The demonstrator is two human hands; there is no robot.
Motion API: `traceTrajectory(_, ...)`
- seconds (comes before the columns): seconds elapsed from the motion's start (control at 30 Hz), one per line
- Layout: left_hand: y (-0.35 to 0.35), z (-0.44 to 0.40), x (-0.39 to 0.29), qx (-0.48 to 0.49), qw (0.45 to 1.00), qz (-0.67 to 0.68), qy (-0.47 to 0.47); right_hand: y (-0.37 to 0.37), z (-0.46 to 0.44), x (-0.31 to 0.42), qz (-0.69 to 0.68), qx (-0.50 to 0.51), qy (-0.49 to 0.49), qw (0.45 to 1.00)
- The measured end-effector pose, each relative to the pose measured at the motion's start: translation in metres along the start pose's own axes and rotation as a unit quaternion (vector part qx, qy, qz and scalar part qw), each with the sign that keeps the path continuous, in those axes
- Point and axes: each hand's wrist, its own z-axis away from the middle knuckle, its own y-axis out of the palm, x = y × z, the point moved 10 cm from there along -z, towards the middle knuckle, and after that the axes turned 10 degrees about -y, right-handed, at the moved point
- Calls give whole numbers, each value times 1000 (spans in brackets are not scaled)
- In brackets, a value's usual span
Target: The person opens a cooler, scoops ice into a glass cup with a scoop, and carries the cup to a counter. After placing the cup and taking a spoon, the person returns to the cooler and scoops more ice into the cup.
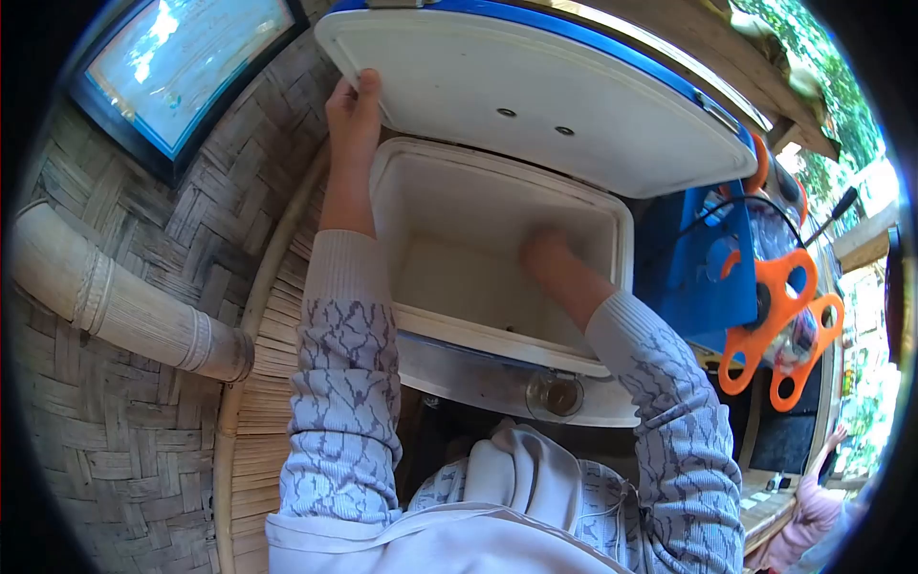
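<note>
A cooler box [497, 153] with a white inside stands open in the middle of the view, its blue-edged lid [574, 86] raised. At the lid's left edge my left hand [355, 115] grips the rim, thumb on the white inner face. My right hand [547, 251] reaches down inside the box near its right wall. The fingers of that hand are blurred and dim, so what they hold, if anything, cannot be made out. The part of the box floor that shows is bare and off-white.
A small glass [555, 394] stands on the ledge before the box. To the right are a blue container [703, 258] and orange plastic parts [779, 306]. Left are a woven wall [105, 421], a bamboo pole [124, 297] and a framed picture [186, 62]. Another person [813, 512] is at lower right.
</note>
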Motion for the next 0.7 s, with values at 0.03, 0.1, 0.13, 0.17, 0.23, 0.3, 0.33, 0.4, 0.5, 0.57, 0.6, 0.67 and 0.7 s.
traceTrajectory(0.03, 2, 0, -1, 7, 1000, 8, 0, 12, -2, -2, 47, 40, 14, 998)
traceTrajectory(0.1, 3, -2, -6, -4, 1000, 6, 12, 26, -17, -7, 99, 81, 19, 992)
traceTrajectory(0.13, 4, -1, -6, -2, 1000, 7, 18, 39, -24, -14, 79, 119, 40, 989)
traceTrajectory(0.17, 3, -1, -5, -4, 1000, 5, 13, 54, -27, -19, 57, 157, 63, 984)
traceTrajectory(0.23, 4, -3, -1, 7, 1000, -8, 6, 54, -26, -10, 83, 187, 54, 977)
traceTrajectory(0.3, 2, -4, -1, -4, 1000, -8, 14, 50, -25, -1, 115, 212, 45, 969)
traceTrajectory(0.33, 2, -4, -3, -7, 1000, -8, 24, 52, -23, 5, 125, 229, 34, 965)
traceTrajectory(0.4, 1, -4, -3, -7, 1000, -13, 19, 58, -24, 13, 134, 247, 20, 959)
traceTrajectory(0.5, 3, -2, -5, 3, 1000, -9, 19, 77, -22, 24, 120, 278, -18, 953)
traceTrajectory(0.57, 3, -2, -6, 7, 1000, -3, 25, 86, -16, 36, 96, 292, -84, 948)
traceTrajectory(0.6, 3, -1, -6, 6, 1000, -9, 23, 83, -13, 41, 94, 293, -85, 948)
traceTrajectory(0.67, 4, -1, -7, 7, 1000, -15, 19, 82, -5, 48, 117, 329, -86, 933)
traceTrajectory(0.7, 3, -1, -7, 3, 1000, -18, 14, 82, -6, 50, 115, 329, -86, 933)
